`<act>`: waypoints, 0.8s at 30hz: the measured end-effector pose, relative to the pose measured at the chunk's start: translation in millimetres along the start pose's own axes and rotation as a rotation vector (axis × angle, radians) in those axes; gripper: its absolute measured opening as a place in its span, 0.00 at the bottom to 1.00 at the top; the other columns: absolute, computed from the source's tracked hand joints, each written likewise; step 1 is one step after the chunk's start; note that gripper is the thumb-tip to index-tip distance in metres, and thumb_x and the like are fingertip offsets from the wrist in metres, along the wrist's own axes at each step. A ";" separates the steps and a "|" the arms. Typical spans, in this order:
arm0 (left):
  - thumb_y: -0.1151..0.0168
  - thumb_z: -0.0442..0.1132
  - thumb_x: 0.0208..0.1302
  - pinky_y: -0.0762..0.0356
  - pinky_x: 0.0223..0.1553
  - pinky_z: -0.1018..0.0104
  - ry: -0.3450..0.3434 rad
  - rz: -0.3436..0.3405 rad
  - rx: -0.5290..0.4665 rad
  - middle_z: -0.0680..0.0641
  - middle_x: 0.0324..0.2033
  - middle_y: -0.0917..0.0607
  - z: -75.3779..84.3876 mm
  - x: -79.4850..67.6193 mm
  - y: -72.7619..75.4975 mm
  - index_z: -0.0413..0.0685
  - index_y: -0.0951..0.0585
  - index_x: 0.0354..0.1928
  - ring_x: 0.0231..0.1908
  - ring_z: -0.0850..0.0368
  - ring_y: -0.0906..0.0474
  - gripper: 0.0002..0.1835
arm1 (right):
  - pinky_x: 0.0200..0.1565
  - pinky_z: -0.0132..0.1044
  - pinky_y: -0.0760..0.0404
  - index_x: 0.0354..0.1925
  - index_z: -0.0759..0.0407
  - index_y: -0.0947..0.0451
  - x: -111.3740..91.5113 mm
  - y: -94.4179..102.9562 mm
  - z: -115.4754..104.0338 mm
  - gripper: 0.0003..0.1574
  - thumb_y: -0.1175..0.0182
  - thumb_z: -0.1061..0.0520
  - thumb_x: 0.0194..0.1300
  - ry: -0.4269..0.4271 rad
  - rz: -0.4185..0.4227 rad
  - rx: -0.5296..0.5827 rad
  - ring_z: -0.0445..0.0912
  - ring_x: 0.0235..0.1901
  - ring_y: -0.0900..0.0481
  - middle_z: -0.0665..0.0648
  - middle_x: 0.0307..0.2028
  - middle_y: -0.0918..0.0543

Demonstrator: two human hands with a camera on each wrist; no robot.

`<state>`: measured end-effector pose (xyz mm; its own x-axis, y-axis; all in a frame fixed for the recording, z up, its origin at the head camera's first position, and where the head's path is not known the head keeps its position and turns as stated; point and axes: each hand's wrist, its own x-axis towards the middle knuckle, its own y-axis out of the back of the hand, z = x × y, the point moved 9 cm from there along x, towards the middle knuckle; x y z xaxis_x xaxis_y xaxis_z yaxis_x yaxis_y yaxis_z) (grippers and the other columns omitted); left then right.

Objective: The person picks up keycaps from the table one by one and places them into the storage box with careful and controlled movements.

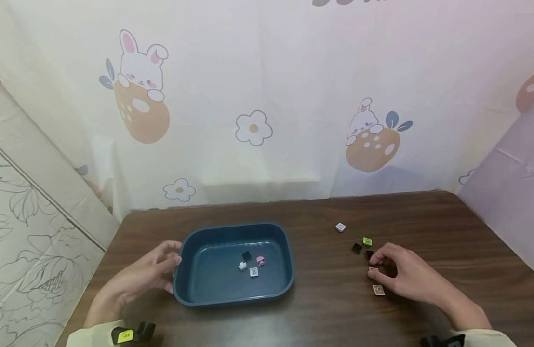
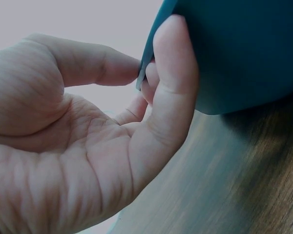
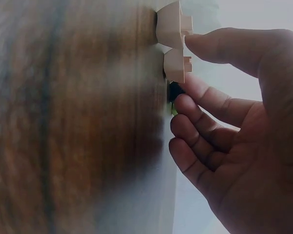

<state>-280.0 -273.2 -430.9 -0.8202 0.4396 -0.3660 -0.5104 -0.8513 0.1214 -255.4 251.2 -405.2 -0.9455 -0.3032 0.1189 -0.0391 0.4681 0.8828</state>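
Observation:
A dark blue rectangular tray (image 1: pixel 234 300) stands left of centre, its left rim held by my left hand (image 1: pixel 152 270). In the left wrist view the thumb (image 2: pixel 112 68) lies against the rim of the tray (image 2: pixel 244 53), with fingers on its other side. On the right, my right hand (image 1: pixel 410 274) has thumb and index finger at opposite edges of a small beige keycap (image 3: pixel 175 66), pinching it close to the table. A second beige keycap (image 3: pixel 169 24) lies beside it, right by the thumb.
Inside the tray lie a black keycap (image 1: pixel 246 256), a pink one (image 1: pixel 260 260) and two white pieces (image 1: pixel 254 272). Beyond the right hand are a green keycap (image 1: pixel 367 241), black keycaps (image 1: pixel 356 248) and a white keycap (image 1: pixel 340 227). A patterned curtain (image 1: pixel 293 159) hangs behind the table.

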 end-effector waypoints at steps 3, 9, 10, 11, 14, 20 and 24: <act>0.49 0.42 0.83 0.12 0.39 0.56 -0.003 0.000 0.000 0.36 0.58 0.28 1.5 -0.2 -0.4 0.35 0.50 0.75 0.47 0.50 0.20 0.31 | 0.39 0.33 0.20 0.41 0.43 0.19 -0.9 -1.4 1.3 0.12 0.24 0.47 0.65 -0.009 -0.021 -0.002 0.28 0.38 0.23 0.40 0.39 0.19; 0.49 0.42 0.83 0.12 0.39 0.57 0.010 0.004 0.002 0.36 0.58 0.28 0.0 -0.1 -0.2 0.35 0.50 0.75 0.46 0.50 0.20 0.32 | 0.40 0.34 0.19 0.41 0.42 0.19 -1.9 -1.1 1.5 0.12 0.24 0.46 0.64 0.004 -0.026 -0.024 0.28 0.39 0.23 0.38 0.38 0.20; 0.49 0.42 0.83 0.12 0.39 0.57 0.011 0.005 0.003 0.36 0.58 0.28 -0.3 0.0 0.1 0.35 0.50 0.75 0.46 0.50 0.20 0.32 | 0.40 0.34 0.19 0.40 0.42 0.19 -1.8 -1.0 1.5 0.12 0.24 0.46 0.64 0.008 -0.025 -0.026 0.28 0.39 0.23 0.38 0.38 0.20; 0.49 0.42 0.83 0.12 0.39 0.57 0.016 0.008 0.002 0.37 0.58 0.28 -0.9 0.0 0.5 0.35 0.50 0.75 0.46 0.51 0.20 0.32 | 0.39 0.34 0.19 0.40 0.41 0.19 -1.9 -1.2 1.8 0.13 0.24 0.46 0.64 0.010 -0.027 -0.029 0.28 0.38 0.24 0.38 0.38 0.20; 0.49 0.42 0.83 0.12 0.39 0.57 0.018 0.007 0.004 0.37 0.57 0.28 -2.1 0.1 1.0 0.35 0.51 0.76 0.46 0.51 0.20 0.32 | 0.39 0.33 0.19 0.41 0.41 0.19 -3.0 -2.4 2.3 0.13 0.24 0.45 0.64 0.018 -0.038 -0.028 0.28 0.38 0.24 0.37 0.38 0.20; 0.50 0.42 0.83 0.12 0.39 0.57 0.020 0.008 0.003 0.36 0.58 0.29 -3.4 -0.1 1.5 0.35 0.51 0.76 0.46 0.51 0.20 0.33 | 0.38 0.33 0.20 0.41 0.41 0.20 -3.6 -3.3 1.9 0.13 0.24 0.46 0.64 0.040 -0.048 -0.018 0.28 0.38 0.25 0.37 0.38 0.21; 0.50 0.41 0.83 0.13 0.39 0.57 0.021 0.005 -0.001 0.36 0.59 0.29 -3.2 0.3 1.1 0.35 0.51 0.76 0.46 0.50 0.20 0.32 | 0.38 0.33 0.20 0.40 0.40 0.20 -3.1 -2.5 1.8 0.13 0.23 0.48 0.64 0.045 -0.042 -0.022 0.28 0.37 0.25 0.37 0.38 0.21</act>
<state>-280.0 -274.9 -433.8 -0.8172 0.4293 -0.3846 -0.5061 -0.8538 0.1223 -252.9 252.6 -408.6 -0.9277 -0.3593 0.1013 -0.0710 0.4361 0.8971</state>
